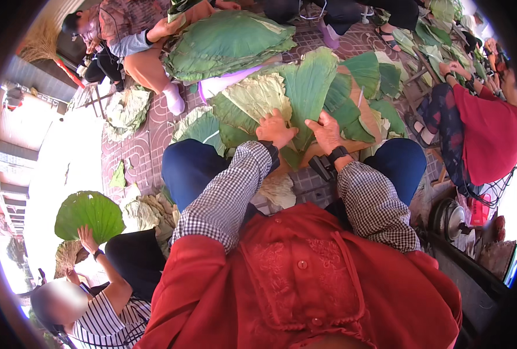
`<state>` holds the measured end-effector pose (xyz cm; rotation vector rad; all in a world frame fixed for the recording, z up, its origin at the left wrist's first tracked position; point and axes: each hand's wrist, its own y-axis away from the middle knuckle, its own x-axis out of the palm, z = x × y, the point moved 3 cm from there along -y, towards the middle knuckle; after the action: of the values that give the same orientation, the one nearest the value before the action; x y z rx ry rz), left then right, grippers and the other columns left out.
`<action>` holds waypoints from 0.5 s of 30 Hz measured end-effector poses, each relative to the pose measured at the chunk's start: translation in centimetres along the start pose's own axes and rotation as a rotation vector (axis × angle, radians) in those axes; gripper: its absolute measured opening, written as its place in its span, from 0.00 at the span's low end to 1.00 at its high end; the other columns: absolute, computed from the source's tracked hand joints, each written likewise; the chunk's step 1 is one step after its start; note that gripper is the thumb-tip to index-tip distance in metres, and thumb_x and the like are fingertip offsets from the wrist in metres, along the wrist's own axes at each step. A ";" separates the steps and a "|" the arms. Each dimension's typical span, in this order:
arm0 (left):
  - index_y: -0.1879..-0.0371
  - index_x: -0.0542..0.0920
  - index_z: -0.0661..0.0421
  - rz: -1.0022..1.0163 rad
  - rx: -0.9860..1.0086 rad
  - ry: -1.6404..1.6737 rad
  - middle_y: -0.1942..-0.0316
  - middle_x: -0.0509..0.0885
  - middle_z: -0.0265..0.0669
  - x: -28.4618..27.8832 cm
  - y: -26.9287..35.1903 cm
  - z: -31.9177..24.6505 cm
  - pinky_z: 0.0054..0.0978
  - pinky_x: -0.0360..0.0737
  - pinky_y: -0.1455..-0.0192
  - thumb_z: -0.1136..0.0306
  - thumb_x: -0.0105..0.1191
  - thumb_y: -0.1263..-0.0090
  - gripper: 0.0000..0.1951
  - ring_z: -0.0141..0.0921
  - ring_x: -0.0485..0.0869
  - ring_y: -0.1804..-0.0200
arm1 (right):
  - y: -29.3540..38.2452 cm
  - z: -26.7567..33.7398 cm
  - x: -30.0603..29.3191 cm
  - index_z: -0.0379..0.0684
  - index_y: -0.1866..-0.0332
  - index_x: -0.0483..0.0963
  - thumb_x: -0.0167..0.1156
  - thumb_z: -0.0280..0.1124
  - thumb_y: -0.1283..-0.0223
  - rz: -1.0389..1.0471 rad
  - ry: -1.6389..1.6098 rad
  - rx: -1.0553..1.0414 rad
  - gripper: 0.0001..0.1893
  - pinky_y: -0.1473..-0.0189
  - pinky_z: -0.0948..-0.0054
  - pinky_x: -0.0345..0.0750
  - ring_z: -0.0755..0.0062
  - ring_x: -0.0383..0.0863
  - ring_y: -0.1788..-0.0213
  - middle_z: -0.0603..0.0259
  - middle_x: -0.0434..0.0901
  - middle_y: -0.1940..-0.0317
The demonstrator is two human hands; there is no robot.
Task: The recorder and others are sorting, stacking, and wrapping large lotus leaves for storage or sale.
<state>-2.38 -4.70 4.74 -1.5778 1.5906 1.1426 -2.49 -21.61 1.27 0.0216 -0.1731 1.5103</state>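
Note:
Folded green lotus leaves lie spread before my knees. My right hand (pixel 326 131) pinches the narrow lower end of a green lotus leaf (pixel 309 87) between thumb and fingers; the leaf fans out away from me. Just left of it, my left hand (pixel 277 129) rests palm down with spread fingers on the lower edge of a pale, dry lotus leaf (pixel 260 96). More folded leaves (pixel 363 72) overlap to the right, partly over a brown board (pixel 358 94). Whether my left fingers also touch the green leaf is unclear.
A tall stack of lotus leaves (pixel 232 41) stands beyond my hands. A co-worker in orange-brown trousers (pixel 143 65) sits at its left. Another person (pixel 110 305) at lower left holds a round leaf (pixel 89 216). A person in red (pixel 485 131) sits at right, near a metal pot (pixel 455 220).

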 end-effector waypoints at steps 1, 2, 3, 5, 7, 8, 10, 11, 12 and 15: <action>0.44 0.70 0.63 0.144 -0.005 -0.076 0.44 0.74 0.50 0.4 -0.1 -0.1 0.44 0.75 0.43 0.49 0.64 0.45 0.36 0.47 0.71 0.38 | 0.2 0.0 0.4 0.36 0.53 0.76 0.62 0.20 0.45 0.058 0.098 -0.012 0.13 0.60 0.77 0.75 0.83 0.79 0.64 0.64 0.84 0.65; 0.48 0.72 0.63 0.136 -0.032 -0.034 0.46 0.76 0.48 0.3 -0.2 0.0 0.41 0.74 0.41 0.46 0.66 0.50 0.37 0.46 0.74 0.40 | 0.2 0.1 0.6 0.36 0.53 0.76 0.61 0.19 0.45 0.115 0.175 -0.037 0.13 0.59 0.77 0.75 0.83 0.79 0.63 0.65 0.84 0.64; 0.48 0.72 0.63 0.150 -0.045 -0.038 0.46 0.76 0.48 0.2 -0.4 0.2 0.41 0.74 0.41 0.46 0.66 0.50 0.37 0.46 0.74 0.40 | 0.3 0.2 0.7 0.36 0.53 0.76 0.61 0.19 0.45 0.116 0.202 -0.024 0.13 0.59 0.77 0.75 0.83 0.79 0.63 0.65 0.84 0.64; 0.47 0.73 0.63 0.051 -0.060 -0.041 0.43 0.73 0.49 -0.1 -0.7 0.8 0.41 0.73 0.40 0.46 0.67 0.51 0.38 0.46 0.72 0.38 | 0.5 0.4 0.7 0.35 0.52 0.75 0.61 0.19 0.45 0.145 0.130 -0.064 0.14 0.59 0.77 0.76 0.83 0.79 0.63 0.65 0.84 0.64; 0.46 0.72 0.62 0.053 -0.049 -0.034 0.41 0.71 0.50 0.3 -0.7 1.1 0.42 0.73 0.39 0.47 0.67 0.50 0.37 0.46 0.70 0.37 | 0.5 0.3 0.5 0.35 0.52 0.75 0.61 0.19 0.45 0.114 0.128 -0.001 0.14 0.59 0.78 0.76 0.83 0.79 0.63 0.65 0.84 0.64; 0.46 0.72 0.61 0.006 -0.068 -0.062 0.43 0.71 0.48 0.4 -0.6 1.1 0.40 0.74 0.40 0.50 0.64 0.47 0.34 0.45 0.70 0.38 | 0.4 0.1 0.3 0.35 0.51 0.75 0.61 0.19 0.45 0.084 0.092 0.057 0.14 0.58 0.78 0.76 0.83 0.80 0.63 0.65 0.84 0.63; 0.46 0.73 0.60 -0.020 -0.118 -0.104 0.45 0.71 0.46 0.8 -0.8 0.7 0.37 0.74 0.41 0.54 0.57 0.41 0.27 0.43 0.69 0.38 | 0.4 0.4 0.1 0.35 0.51 0.75 0.61 0.19 0.45 0.086 0.096 0.003 0.15 0.58 0.78 0.76 0.83 0.80 0.62 0.64 0.84 0.63; 0.46 0.73 0.60 -0.030 -0.127 -0.107 0.45 0.71 0.46 0.8 -1.0 0.6 0.37 0.74 0.41 0.54 0.57 0.41 0.27 0.43 0.69 0.38 | 0.4 0.4 0.0 0.35 0.50 0.75 0.61 0.18 0.45 0.061 0.101 0.016 0.16 0.58 0.78 0.76 0.83 0.80 0.62 0.64 0.85 0.63; 0.46 0.74 0.58 -0.015 -0.171 -0.069 0.45 0.71 0.45 0.8 -1.2 0.6 0.38 0.74 0.41 0.54 0.56 0.40 0.26 0.43 0.69 0.39 | 0.5 0.5 0.0 0.35 0.50 0.75 0.61 0.18 0.45 0.062 0.111 0.002 0.16 0.58 0.78 0.76 0.83 0.80 0.62 0.64 0.85 0.63; 0.52 0.79 0.54 -0.080 -0.207 -0.039 0.49 0.77 0.45 0.2 -1.9 1.0 0.39 0.75 0.45 0.56 0.53 0.39 0.20 0.44 0.75 0.44 | 0.7 0.7 0.3 0.34 0.47 0.73 0.60 0.18 0.42 0.158 0.254 0.029 0.16 0.55 0.77 0.76 0.80 0.80 0.59 0.64 0.83 0.59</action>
<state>-0.68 -3.76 3.86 -1.7229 1.4078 1.3200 -3.22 -21.38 1.92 -0.1636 0.0523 1.6577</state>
